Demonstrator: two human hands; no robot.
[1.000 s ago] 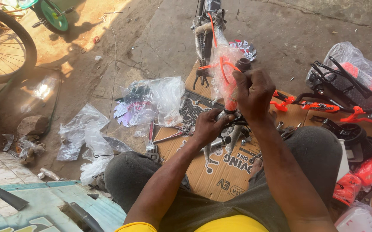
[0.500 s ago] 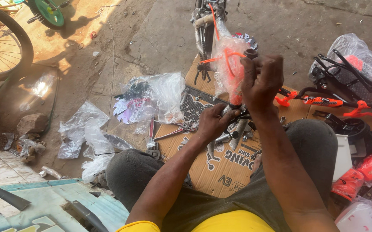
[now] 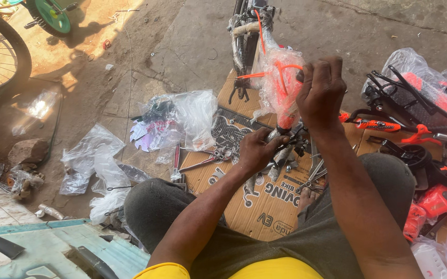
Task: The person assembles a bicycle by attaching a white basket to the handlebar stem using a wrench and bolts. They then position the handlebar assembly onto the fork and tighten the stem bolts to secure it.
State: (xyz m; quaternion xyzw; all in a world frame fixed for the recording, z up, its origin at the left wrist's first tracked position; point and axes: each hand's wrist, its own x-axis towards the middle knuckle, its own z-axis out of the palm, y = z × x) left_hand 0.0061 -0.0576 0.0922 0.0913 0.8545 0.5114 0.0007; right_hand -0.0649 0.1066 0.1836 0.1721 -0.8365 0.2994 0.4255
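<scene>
Above the cardboard (image 3: 265,206) spread on the floor, near its far edge, an orange part in a plastic bag (image 3: 280,88) stands upright, just in front of a bicycle wheel (image 3: 244,41). Right hand (image 3: 322,93): grip closed over the bag's upper side. Left hand (image 3: 257,150): grip closed on the metal fitting (image 3: 281,135) at the part's lower end. Step in hand, as judged: working the lower fitting while the top is steadied. Next move calls for a firm upper hold and a controlled turn or pull below. Pliers (image 3: 203,160) and loose bags (image 3: 182,119) lie toward the cardboard's left edge.
</scene>
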